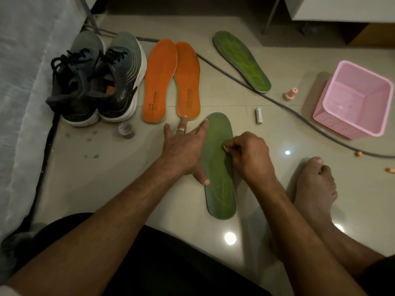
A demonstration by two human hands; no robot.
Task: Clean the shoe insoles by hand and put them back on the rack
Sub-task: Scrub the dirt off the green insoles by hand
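A green insole (220, 182) lies on the tiled floor in front of me. My left hand (183, 150) lies flat with spread fingers along its left edge, thumb and forefinger touching it. My right hand (248, 154) has curled fingers that pinch a small yellowish bit (224, 147) against the insole's upper half. A second green insole (241, 60) lies further back on the right. Two orange insoles (171, 82) lie side by side beyond my left hand.
A pair of dark running shoes (96, 82) stands at the left beside a white covered surface. A pink mesh basket (357, 101) sits at the right. A grey cable (235, 80), a small white tube (258, 116), a pink cap (290, 94), a small jar (126, 129) and my bare foot (314, 182) share the floor.
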